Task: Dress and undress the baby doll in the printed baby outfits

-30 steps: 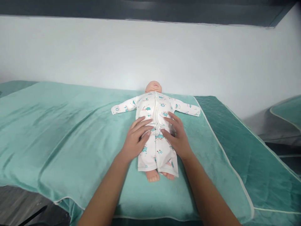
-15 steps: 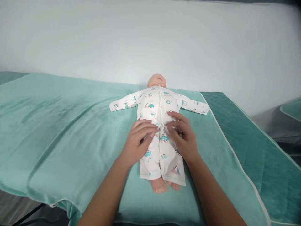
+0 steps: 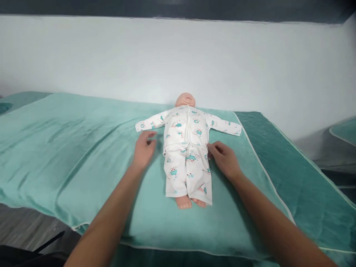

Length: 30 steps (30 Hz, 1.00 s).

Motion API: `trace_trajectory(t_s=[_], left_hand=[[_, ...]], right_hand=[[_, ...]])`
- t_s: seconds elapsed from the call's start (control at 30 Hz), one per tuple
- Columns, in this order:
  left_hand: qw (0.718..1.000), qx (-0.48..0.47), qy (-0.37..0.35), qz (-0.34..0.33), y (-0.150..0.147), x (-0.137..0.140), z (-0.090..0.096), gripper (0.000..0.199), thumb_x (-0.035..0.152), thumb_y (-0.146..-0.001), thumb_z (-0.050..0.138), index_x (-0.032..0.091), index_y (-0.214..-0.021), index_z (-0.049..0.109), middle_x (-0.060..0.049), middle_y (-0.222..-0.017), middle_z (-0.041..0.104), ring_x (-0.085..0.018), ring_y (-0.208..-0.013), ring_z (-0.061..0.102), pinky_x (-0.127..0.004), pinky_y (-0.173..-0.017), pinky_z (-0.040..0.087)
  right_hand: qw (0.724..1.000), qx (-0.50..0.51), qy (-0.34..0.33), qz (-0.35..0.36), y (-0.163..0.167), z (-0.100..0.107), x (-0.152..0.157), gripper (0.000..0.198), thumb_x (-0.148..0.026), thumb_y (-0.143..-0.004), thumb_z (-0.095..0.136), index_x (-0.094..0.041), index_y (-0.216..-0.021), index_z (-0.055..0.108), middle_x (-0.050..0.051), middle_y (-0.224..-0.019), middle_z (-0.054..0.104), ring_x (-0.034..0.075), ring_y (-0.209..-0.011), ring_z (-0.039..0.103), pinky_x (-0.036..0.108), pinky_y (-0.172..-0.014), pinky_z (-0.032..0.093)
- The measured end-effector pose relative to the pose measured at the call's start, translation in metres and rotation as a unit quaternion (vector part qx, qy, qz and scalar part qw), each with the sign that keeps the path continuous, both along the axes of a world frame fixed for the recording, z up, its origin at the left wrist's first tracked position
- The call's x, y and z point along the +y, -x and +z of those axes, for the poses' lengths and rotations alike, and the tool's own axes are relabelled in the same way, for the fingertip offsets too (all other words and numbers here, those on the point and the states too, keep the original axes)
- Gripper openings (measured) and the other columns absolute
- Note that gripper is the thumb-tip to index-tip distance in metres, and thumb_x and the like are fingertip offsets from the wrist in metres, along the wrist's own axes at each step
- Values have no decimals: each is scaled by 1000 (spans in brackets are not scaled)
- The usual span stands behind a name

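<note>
We've moved our left hand (image 3: 144, 150) off the waist of the baby doll (image 3: 185, 99) to near one sleeve (image 3: 150, 123), and our right hand (image 3: 224, 158) outward to the trousers' (image 3: 191, 178) side edge.

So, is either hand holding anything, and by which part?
The left hand holds nothing. Whether the right hand pinches the doll's clothes at the waist can't be told.

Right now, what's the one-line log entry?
bald plastic doll: face-up on light-teal plush blanket | left hand: beside its torso | right hand: at hem of white printed fabric shirt
</note>
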State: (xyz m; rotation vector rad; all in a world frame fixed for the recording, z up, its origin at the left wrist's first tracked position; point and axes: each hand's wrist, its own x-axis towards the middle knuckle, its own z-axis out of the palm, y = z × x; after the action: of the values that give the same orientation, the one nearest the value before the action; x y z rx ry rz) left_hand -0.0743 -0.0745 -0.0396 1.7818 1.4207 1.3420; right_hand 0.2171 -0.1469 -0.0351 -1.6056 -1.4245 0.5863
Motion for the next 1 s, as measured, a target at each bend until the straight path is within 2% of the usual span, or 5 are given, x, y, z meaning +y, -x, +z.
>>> trace_trajectory(t_s=[0.17,0.3,0.53,0.8,1.0], left_hand=[[960,229,26,158,30,41,-5,60,12,-76,52,20,-135,56,-15,-138,53,-34,-130,44,-52,-108,37],[930,315,88,165,34,59,-1,59,21,-87,45,24,-146,46,-14,-146,51,-38,-137,37,-61,-107,31],[928,337,85,134,43,78,-3,60,12,-89,35,27,-147,45,-9,-149,50,-32,-138,41,-57,-108,30],[938,277,51,202,49,86,-2,59,8,-89,32,26,-141,53,-4,-148,52,-27,-133,48,-48,-106,36],[933,303,59,187,45,78,-1,59,5,-84,38,23,-136,58,-9,-149,49,-32,-137,43,-59,-107,33]], right_hand=[[971,-177,-50,-155,-84,-22,26,25,-38,-79,60,-18,-94,64,12,-97,63,24,-87,58,38,-84,45],[952,-219,-50,-208,-121,-35,55,43,-34,-77,61,-16,-116,63,15,-107,62,27,-102,56,42,-94,43],[954,-222,-29,-200,-134,-33,75,38,-33,-80,54,-14,-107,72,13,-92,66,26,-88,57,40,-87,44],[956,-153,-34,-247,-140,-34,70,39,-21,-79,50,-15,-109,74,14,-103,69,29,-94,62,42,-90,44],[950,-185,-85,-239,-127,-33,60,40,-29,-77,56,-9,-107,72,19,-105,65,30,-105,57,46,-100,41]])
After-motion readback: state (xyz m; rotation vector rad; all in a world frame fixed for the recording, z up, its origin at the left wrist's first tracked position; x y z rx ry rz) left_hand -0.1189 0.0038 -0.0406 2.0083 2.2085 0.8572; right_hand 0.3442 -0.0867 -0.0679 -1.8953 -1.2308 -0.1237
